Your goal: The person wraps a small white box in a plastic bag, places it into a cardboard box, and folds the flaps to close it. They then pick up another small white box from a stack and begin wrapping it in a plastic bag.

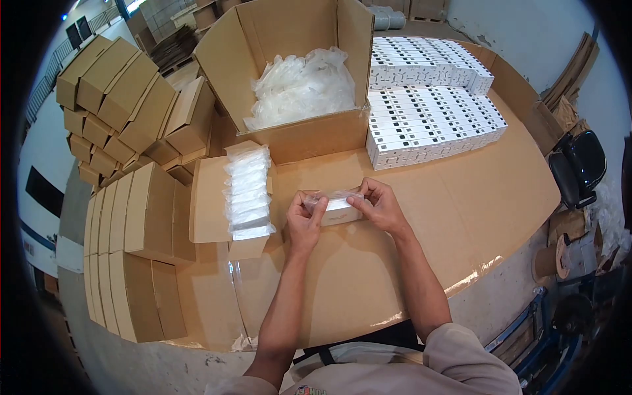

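Note:
Between my two hands is a small white box (340, 216) with clear plastic bag film over its top. My left hand (305, 220) grips its left end, with the thumb on the near side. At the other end my right hand (382, 208) pinches the film and the box between thumb and fingers. To the left of my hands an open brown carton (209, 209) holds a row of plastic-wrapped white boxes (247, 194). Whether the film around the held box is closed cannot be made out.
A large open carton (319, 137) full of clear plastic bags (303, 89) stands at the back. Stacked white boxes (434, 125) fill the back right. Brown cartons (141, 214) are piled on the left. A black chair (579, 168) stands beyond the cardboard-covered table (461, 217).

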`<state>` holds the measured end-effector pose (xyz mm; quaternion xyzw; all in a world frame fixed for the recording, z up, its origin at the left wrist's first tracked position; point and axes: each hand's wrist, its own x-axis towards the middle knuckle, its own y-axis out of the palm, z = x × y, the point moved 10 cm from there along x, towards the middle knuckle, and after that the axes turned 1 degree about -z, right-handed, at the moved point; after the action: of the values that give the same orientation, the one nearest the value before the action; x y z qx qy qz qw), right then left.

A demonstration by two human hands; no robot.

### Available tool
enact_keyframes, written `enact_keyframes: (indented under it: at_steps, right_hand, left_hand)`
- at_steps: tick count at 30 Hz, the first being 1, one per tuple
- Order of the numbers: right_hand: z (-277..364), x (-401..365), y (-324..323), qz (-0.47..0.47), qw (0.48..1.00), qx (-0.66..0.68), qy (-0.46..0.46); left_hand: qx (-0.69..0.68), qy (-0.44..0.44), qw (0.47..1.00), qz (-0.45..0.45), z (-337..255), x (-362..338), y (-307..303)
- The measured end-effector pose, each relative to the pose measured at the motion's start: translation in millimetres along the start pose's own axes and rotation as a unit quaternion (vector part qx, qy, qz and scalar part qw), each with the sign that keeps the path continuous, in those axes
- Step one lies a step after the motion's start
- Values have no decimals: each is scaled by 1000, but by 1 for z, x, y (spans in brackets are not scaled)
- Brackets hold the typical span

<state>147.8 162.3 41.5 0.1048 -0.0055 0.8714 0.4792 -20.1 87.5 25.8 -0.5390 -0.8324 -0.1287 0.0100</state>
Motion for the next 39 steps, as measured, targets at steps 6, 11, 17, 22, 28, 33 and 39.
enact_keyframes:
  at_steps: [6,11,17,22,28,33,39]
  right_hand:
    - [-8,1,-3,-6,999,33,0]
    - [-9,1,-3,-6,999,34,-3]
    - [-11,1,-4,-12,1000,27,2]
    - [-16,2,-8,-14,999,37,10]
    - [18,0,-10,-39,989,134,-50]
    - [27,-5,-6,51,994,57,-78]
    - [20,-10,15,123,992,-35,-2]
  left_hand:
    - [-18,12,1000,-1,7,1,-3]
    - [-19,0,1000,-6,15,2,-6]
    - [-22,10,1000,-11,4,1,-2]
    - [-15,15,1000,-10,8,3,-4]
    - [-12,13,1000,-11,11,4,-5]
    - [-7,2,1000,-6,7,3,-4]
    - [-7,-10,1000,-5,10,2,-5]
